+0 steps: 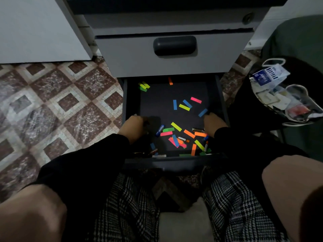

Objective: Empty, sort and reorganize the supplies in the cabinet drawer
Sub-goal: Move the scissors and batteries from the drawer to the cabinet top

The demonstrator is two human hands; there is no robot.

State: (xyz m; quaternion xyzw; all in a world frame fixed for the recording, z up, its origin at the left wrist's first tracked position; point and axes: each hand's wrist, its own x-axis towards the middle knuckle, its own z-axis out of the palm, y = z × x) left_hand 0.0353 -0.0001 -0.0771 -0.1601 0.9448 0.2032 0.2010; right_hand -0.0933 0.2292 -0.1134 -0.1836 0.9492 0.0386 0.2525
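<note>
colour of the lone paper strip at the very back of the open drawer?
Orange. The strip lies alone at the back edge of the drawer, in the head view.

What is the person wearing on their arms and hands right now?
Both arms are in long black sleeves that reach the wrists. The left hand and right hand are bare: no gloves, and no rings, watch or bracelets show in this dim view. The sleeves are plain, without visible markings.

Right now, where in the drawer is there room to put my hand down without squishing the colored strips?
The barest patch of the drawer floor lies in the middle left, between the green-yellow strips at the back and the blue battery. There is also bare room at the back, under the orange strip. The front right, around the loose strips, is crowded.
</note>
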